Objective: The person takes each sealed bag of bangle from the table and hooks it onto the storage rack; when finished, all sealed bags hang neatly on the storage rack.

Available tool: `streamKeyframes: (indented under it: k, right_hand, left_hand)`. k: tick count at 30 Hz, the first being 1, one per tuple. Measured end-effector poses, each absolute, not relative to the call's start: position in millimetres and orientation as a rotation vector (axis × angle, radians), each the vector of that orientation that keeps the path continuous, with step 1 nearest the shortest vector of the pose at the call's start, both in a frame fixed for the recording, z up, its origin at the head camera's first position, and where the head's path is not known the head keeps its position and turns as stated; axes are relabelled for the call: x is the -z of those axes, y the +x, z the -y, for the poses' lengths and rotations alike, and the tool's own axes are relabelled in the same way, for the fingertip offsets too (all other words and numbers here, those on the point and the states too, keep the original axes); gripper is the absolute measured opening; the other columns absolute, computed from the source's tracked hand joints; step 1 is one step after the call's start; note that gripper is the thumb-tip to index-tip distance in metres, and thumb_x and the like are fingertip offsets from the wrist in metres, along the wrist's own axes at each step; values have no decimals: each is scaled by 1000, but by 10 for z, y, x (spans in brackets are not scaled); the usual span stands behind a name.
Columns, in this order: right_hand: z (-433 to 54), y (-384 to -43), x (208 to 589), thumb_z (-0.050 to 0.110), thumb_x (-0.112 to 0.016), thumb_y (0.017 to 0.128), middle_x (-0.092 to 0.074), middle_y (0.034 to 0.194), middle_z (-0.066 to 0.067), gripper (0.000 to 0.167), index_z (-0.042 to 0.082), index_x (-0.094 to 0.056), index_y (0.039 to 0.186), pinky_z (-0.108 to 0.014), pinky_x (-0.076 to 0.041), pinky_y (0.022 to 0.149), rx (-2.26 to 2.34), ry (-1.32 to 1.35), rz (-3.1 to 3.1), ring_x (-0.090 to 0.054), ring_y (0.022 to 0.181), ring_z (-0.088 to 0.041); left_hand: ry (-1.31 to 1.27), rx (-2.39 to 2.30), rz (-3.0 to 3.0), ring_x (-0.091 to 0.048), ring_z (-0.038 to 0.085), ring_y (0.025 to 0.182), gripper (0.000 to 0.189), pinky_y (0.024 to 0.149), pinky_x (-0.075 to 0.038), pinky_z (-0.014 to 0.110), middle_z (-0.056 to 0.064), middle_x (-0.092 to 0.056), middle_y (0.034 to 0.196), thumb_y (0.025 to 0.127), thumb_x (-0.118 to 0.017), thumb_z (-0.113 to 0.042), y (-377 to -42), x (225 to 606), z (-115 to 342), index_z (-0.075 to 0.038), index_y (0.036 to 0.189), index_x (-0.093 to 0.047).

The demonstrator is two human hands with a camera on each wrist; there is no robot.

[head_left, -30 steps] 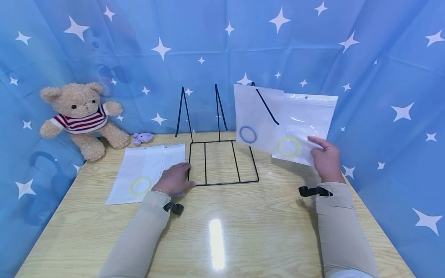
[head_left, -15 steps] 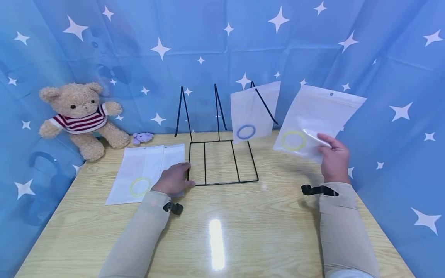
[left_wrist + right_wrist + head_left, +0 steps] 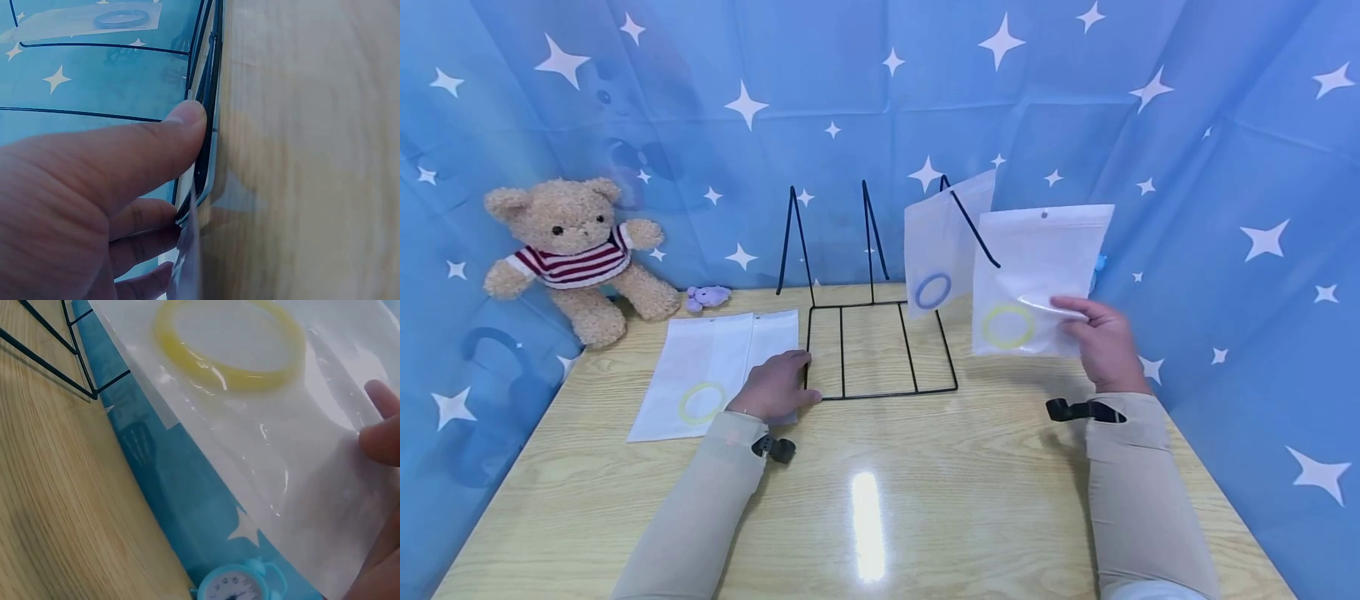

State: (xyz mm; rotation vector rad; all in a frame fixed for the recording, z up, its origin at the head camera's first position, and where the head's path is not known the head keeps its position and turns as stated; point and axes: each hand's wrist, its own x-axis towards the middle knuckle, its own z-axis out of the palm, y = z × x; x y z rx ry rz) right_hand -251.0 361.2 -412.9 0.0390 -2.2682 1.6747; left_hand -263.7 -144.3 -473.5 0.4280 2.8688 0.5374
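A black wire display rack [image 3: 842,350] stands on the table, with three slanted hooks at its back. My left hand [image 3: 775,385] grips its front left corner; in the left wrist view the thumb [image 3: 187,119] lies along the wire. From the rack's right hook hangs a white zip bag with a blue ring [image 3: 925,250], turned at an angle. Just right of it, my right hand [image 3: 1105,346] pinches the right edge of a glossy white zip bag with a yellow ring [image 3: 1037,258], held upright. The hook's tip overlaps this bag's left side.
Two white zip bags lie flat at left: one with a yellow ring [image 3: 700,358], another [image 3: 775,333] partly under my left hand. A teddy bear [image 3: 572,250] and a small purple toy [image 3: 707,297] sit behind them. A blue alarm clock [image 3: 234,584] shows behind the held bag.
The right hand swung the yellow-ring bag right, away from the hook, then back left and slightly lower. The blue-ring bag turned on its hook. My left hand stayed put.
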Motion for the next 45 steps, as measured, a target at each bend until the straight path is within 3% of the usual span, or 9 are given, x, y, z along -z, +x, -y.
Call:
streamKeyframes:
  k: [5,10,19,28,35,38,45]
  right_hand:
    - [-3561,-2483,4073,4,-63,101,-63,130,19,37,12,-73,135,-14,-51,77,-1583,64,2442,-54,112,-4]
    - [-3492,-2448,4020,3,-65,101,-62,132,17,36,8,-72,136,-15,-51,80,-1598,192,2511,-50,118,-6]
    - [-3349,-2436,3984,3,-65,103,-65,129,21,32,4,-73,133,-20,-58,74,-1648,412,2601,-64,100,-1]
    - [-3200,-2407,3903,10,-65,104,-62,149,-10,32,12,-73,135,-14,-49,90,-1441,512,2801,-53,126,0]
    - [-3056,-2366,3879,7,-63,105,-65,145,-4,33,17,-74,134,-15,-47,95,-1408,638,2830,-55,124,-4]
    - [-2991,-2341,3856,7,-62,105,-67,143,-1,33,18,-75,133,-15,-47,100,-1390,694,2837,-55,129,-1]
    - [-2903,-2247,3770,4,-61,105,-70,139,-6,32,15,-76,131,-14,-50,99,-1410,784,2780,-57,128,5]
  left_hand:
    - [426,-539,-2868,-43,41,151,80,118,-40,61,19,-44,164,95,-79,-39,-2642,4734,1442,-2,158,-47]
    - [426,-532,-2871,-43,41,150,80,118,-40,62,19,-44,164,95,-79,-39,-2645,4733,1439,-2,158,-47]
    - [431,-540,-2866,-43,41,150,80,118,-40,61,19,-44,164,95,-78,-40,-2644,4753,1449,-2,158,-46]
    - [434,-544,-2868,-43,42,150,80,117,-40,62,19,-44,164,95,-79,-40,-2650,4762,1452,-2,158,-46]
    - [433,-542,-2872,-44,41,150,81,117,-40,62,19,-45,164,95,-79,-40,-2662,4775,1454,-2,158,-47]
    - [430,-543,-2872,-44,41,149,81,117,-41,61,19,-45,163,95,-79,-40,-2665,4778,1457,-2,158,-47]
    - [430,-545,-2869,-43,41,150,80,118,-40,61,18,-44,164,95,-79,-40,-2670,4773,1454,-2,158,-46]
